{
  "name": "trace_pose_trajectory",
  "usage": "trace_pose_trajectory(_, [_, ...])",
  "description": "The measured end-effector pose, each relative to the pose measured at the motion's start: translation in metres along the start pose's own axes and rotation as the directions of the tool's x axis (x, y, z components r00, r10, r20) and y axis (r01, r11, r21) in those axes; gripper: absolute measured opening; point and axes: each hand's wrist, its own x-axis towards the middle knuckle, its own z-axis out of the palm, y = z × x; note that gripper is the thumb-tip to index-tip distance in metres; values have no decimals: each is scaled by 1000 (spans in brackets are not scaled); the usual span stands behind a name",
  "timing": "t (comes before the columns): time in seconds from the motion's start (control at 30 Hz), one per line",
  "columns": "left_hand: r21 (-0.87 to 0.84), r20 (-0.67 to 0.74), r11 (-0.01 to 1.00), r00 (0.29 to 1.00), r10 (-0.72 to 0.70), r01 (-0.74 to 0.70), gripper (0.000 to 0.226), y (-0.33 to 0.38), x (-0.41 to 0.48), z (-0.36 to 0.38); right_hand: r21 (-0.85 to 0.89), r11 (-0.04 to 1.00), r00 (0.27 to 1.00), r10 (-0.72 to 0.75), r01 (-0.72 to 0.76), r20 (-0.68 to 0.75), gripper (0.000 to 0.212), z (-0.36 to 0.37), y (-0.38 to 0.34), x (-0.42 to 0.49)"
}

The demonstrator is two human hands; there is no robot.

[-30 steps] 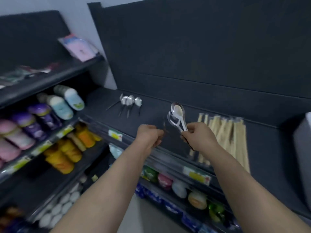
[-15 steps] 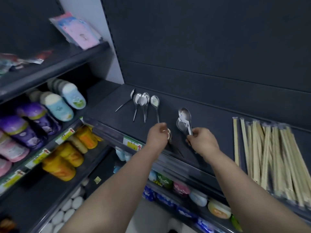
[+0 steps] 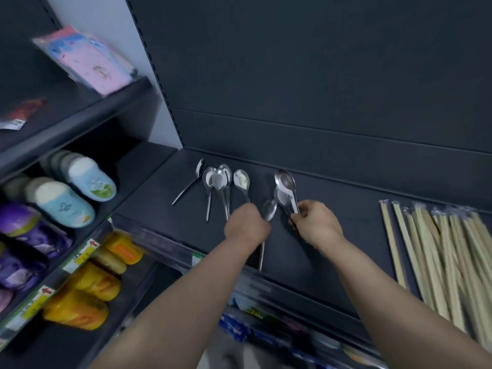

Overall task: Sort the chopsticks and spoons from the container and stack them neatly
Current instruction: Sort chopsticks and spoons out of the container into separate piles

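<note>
Several steel spoons [image 3: 220,182] lie side by side on the dark shelf [image 3: 343,217], bowls toward the back wall. My left hand [image 3: 246,226] grips a single spoon [image 3: 268,211] by its handle, bowl pointing away, just right of that row. My right hand [image 3: 315,225] holds a small bunch of spoons [image 3: 285,186] by their handles, bowls fanned above the shelf. Wrapped wooden chopsticks [image 3: 442,251] lie in a loose pile on the right part of the same shelf.
The shelf's front edge carries a price rail [image 3: 197,258]. To the left, a side rack holds pastel slippers [image 3: 90,179], purple packs [image 3: 29,235] and yellow packs [image 3: 93,286]. A pink package [image 3: 87,58] leans on the upper left shelf. More goods sit on lower shelves.
My left hand has drawn one spoon out of the bunch and now holds it apart from my right hand. The view has shifted right and closer to the shelf.
</note>
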Motion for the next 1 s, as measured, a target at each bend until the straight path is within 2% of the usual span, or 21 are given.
trace_pose_trajectory(0.2, [-146,-95,989,995,13,-27,38,-36,58,-51,101,995,999,-18,21,-32,11,32,-52,21])
trace_pose_trajectory(0.4, [-173,-70,984,997,32,-44,17,-83,105,-81,79,997,1000,-25,26,-11,15,86,-108,36])
trace_pose_trajectory(0.5, [-182,-44,979,995,85,-92,13,-100,123,-85,-65,998,1000,-8,7,-11,26,100,-124,39])
trace_pose_trajectory(0.6, [-163,-72,975,987,141,-151,14,-107,133,-87,-282,959,999,-18,4,-49,21,104,-134,35])
trace_pose_trajectory(0.67, [-162,-123,966,975,183,-202,23,-101,131,-90,-363,932,995,-53,17,-87,19,101,-136,30])
trace_pose_trajectory(0.77, [-64,-183,947,937,299,-314,36,-82,123,-91,-446,895,990,-85,25,-115,20,92,-133,25])
trace_pose_trajectory(0.87, [15,-102,894,889,447,-448,26,-57,112,-83,-512,859,985,-87,-1,-148,23,76,-120,14])
trace_pose_trajectory(1.0, [5,11,829,829,560,-560,22,-18,83,-62,-545,833,972,-41,-95,-231,23,43,-81,-12])
